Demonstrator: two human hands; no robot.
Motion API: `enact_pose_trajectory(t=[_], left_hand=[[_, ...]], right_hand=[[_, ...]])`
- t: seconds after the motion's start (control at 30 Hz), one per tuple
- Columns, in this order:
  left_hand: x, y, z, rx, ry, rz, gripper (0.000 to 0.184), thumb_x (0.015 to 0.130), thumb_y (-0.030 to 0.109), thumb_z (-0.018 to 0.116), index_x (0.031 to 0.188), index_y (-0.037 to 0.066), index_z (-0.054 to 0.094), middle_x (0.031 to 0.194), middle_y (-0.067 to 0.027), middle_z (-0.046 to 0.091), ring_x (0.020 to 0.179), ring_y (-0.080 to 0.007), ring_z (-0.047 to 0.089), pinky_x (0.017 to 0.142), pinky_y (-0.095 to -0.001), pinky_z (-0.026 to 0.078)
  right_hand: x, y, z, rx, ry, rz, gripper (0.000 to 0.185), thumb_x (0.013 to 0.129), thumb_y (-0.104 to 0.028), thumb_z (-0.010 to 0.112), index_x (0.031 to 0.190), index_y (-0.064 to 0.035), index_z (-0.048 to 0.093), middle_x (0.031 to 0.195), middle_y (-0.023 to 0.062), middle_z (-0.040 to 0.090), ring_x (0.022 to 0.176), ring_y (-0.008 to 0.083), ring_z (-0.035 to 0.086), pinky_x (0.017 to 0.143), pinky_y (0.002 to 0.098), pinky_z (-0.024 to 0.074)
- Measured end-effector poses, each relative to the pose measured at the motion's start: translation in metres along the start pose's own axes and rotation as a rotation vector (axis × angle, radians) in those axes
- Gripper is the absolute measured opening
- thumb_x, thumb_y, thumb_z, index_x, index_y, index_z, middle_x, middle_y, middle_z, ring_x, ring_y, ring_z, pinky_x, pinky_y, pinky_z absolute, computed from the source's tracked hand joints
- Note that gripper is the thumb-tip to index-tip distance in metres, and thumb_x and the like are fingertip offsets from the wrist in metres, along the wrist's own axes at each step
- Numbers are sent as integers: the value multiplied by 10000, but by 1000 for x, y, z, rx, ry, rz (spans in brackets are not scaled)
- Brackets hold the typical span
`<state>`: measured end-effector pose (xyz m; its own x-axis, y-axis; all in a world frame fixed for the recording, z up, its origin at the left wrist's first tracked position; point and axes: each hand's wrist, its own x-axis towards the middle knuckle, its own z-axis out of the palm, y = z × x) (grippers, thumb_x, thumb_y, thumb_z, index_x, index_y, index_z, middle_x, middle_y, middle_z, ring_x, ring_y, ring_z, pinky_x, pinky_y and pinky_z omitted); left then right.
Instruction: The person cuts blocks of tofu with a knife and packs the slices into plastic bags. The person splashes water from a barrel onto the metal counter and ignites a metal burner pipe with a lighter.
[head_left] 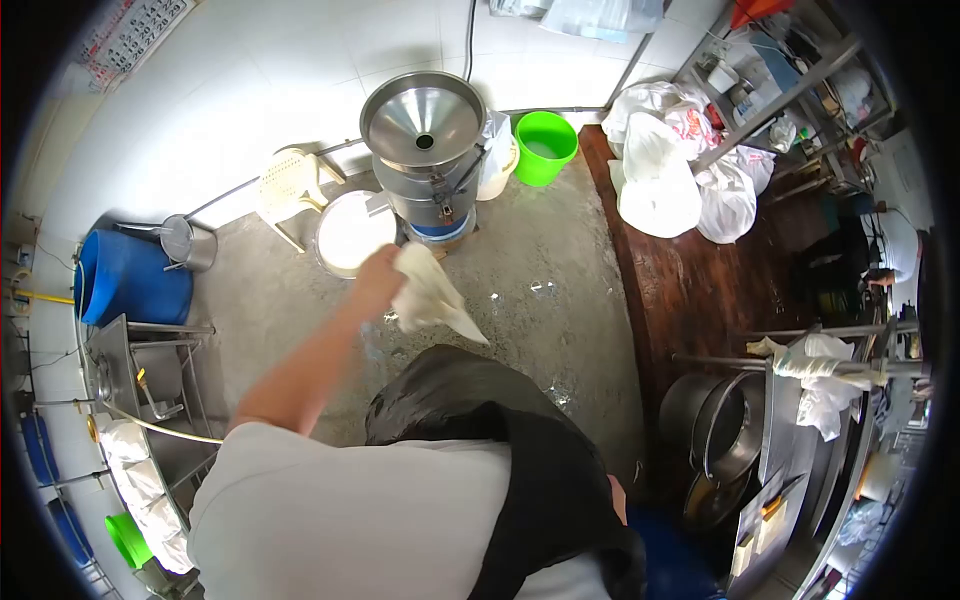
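My left hand (380,275) is stretched forward, its fingers closed on a pale cloth (428,290) that hangs down to the right over the floor. Just beyond that hand stand a round basin with white contents (355,232) and a metal machine (425,190) with a wide funnel (424,118) on top. A metal spout juts from the machine over the basin. Low at my right side a small patch of skin (618,498) shows beside the black apron; the fingers of my right hand are hidden.
A cream plastic chair (290,187) and a blue barrel (140,278) stand to the left. Beyond the machine is a green bucket (546,148). White bags (655,185) lie at the upper right. Large metal pots (715,420) and a metal table (790,440) are at the right.
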<state>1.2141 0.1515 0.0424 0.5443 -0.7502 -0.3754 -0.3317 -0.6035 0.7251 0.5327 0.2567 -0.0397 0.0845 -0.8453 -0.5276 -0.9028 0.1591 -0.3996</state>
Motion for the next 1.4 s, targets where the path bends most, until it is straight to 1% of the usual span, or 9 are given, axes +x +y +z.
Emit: enact_pose_trajectory(t=[0.1,0.43,0.7,0.83,0.9,1.0,1.1,1.3,1.4], left_hand=[[18,28,-89,98,290,126,435,788,75,695,1218,8,695,970,-179,752,834,-275,742,762,-407,584],[57,187,-270,-474,588,549,377,895,39,647,1260,-52,665,1034,-119,732,880,-189,717,785,-307,584],[165,259,-284,-437,654,644,431,929,151,668,1302,-64,643,1108,-149,732,954,-208,718,842,-333,596],[262,194,-209,511,610,469,509,894,280,696,1290,-37,649,1228,-229,719,1072,-357,721,914,-448,579],[254,186,-126,981,96,205,661,884,418,713,1360,-32,623,1342,-293,665,1229,-464,640,1025,-494,525],[229,116,63,1178,17,1002,436,985,340,647,1225,-23,617,1155,-289,700,1085,-474,661,945,-555,532],[71,126,315,12,-606,289,223,1071,270,613,1150,62,627,754,-51,644,570,-147,612,476,-325,516],[-311,235,527,380,-1630,895,197,1034,192,660,1136,28,700,880,-51,730,662,-114,663,625,-296,569],[-407,296,550,425,-1567,1142,158,1041,167,642,1071,23,701,787,-46,706,665,-124,655,628,-304,543]], right_hand=[[47,135,73,60,-142,269,314,1044,-309,586,1137,-25,683,1077,264,709,1025,459,691,869,511,545],[69,-51,-27,395,-67,288,306,937,-214,692,1137,17,699,925,138,730,759,212,704,665,372,554],[22,17,-16,535,53,451,333,938,-234,681,1162,13,688,872,121,726,668,179,680,622,344,554],[-19,81,2,499,67,527,332,951,-266,700,1149,1,697,910,90,741,716,171,721,608,324,559],[-42,154,47,274,217,363,328,926,-287,725,1096,-7,712,840,112,743,718,193,735,631,358,569],[-80,146,34,330,414,362,335,939,-304,715,1090,-4,713,821,143,738,767,258,748,702,388,581],[-124,117,-4,560,548,474,342,966,-336,698,1141,-45,738,954,169,767,902,313,752,831,422,581],[-199,139,-8,833,777,576,318,999,-300,671,1167,-38,736,1070,209,770,1044,353,750,919,431,585],[-237,158,-1,913,909,650,309,1005,-295,683,1175,-43,737,1067,201,772,1040,344,752,916,423,587]])
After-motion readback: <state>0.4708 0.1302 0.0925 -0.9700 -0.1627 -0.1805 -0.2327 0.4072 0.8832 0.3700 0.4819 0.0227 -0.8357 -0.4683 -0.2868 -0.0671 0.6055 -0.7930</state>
